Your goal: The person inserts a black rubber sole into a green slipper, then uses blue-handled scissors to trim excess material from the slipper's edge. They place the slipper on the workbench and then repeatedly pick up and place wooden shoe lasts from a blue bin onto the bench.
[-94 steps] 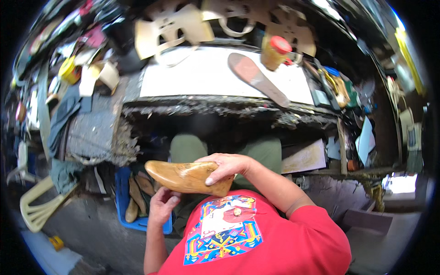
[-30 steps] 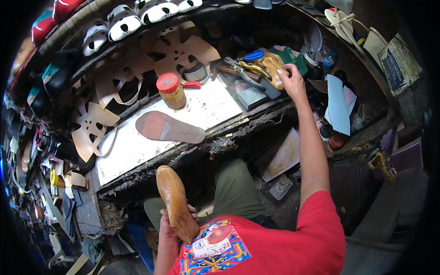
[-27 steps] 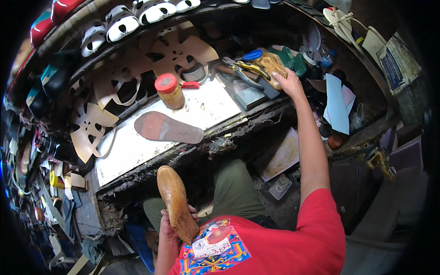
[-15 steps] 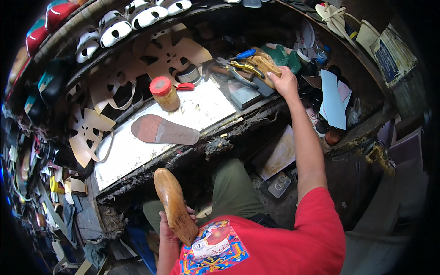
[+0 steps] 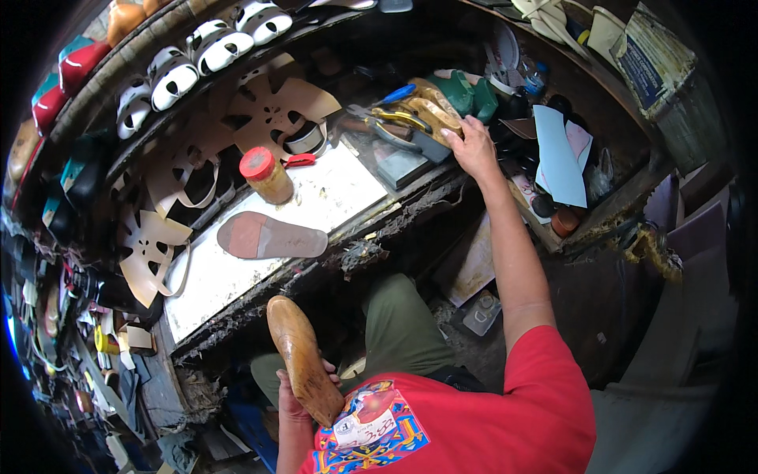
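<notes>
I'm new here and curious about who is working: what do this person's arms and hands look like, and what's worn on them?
No gloves show: the right hand and left hand look bare, as do the forearms. A short red sleeve covers the right upper arm; the left sleeve is hard to make out.

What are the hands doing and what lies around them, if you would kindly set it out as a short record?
Left hand: holding a wooden shoe last, tilted, rounded end away from the person
Right hand: at the near end of a brown wooden form; grip unclear
Beside the form: yellow-handled pliers
White board: bears a shoe sole and a red-lidded jar
Upper shelf: white shoes
</notes>
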`<state>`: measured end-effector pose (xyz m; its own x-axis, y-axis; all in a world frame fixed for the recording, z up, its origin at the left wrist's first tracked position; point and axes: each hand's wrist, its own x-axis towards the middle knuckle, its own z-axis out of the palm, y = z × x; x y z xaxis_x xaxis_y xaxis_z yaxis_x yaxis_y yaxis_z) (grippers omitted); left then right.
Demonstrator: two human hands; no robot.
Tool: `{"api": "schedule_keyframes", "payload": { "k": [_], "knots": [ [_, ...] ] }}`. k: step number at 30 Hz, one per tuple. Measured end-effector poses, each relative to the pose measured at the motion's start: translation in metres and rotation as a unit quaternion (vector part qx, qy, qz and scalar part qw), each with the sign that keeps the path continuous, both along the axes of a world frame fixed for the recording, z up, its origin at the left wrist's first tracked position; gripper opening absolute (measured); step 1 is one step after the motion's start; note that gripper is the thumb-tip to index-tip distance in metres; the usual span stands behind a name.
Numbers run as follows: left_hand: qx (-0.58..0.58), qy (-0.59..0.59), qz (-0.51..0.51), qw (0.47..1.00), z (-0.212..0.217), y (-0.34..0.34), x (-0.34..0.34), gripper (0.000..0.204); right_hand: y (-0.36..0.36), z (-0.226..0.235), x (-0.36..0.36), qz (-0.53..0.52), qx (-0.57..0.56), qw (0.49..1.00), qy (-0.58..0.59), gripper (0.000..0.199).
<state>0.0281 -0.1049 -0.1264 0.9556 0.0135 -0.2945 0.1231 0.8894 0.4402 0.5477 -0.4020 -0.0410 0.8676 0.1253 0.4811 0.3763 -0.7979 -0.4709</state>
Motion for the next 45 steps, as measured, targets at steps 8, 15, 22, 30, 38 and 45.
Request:
{"api": "schedule_keyframes", "payload": {
  "k": [8,15,22,30,38,45],
  "knots": [
    [0.039,0.022,0.004,0.999,-0.002,0.0,-0.001,0.104,0.011,0.013,-0.022,-0.007,-0.048,0.997,-0.053,0.052],
    [0.018,0.018,0.0,1.0,-0.006,-0.001,-0.003,0.105,0.008,-0.001,-0.008,-0.004,-0.003,0.997,-0.072,0.051],
    [0.015,-0.003,-0.02,1.0,0.001,-0.001,-0.01,0.098,0.002,0.006,0.014,-0.045,0.015,0.999,0.013,0.058],
    [-0.002,-0.017,-0.028,0.999,0.007,-0.005,-0.003,0.087,0.008,0.007,-0.017,0.011,0.011,0.999,-0.048,0.037],
    [-0.014,-0.032,-0.041,0.999,-0.001,-0.001,0.002,0.088,0.008,0.002,-0.02,0.029,0.01,0.998,-0.061,0.035],
    [0.007,-0.014,-0.083,0.996,-0.012,0.0,0.001,0.105,0.01,0.019,-0.007,0.015,-0.058,0.998,-0.028,0.039]
  ]
}}
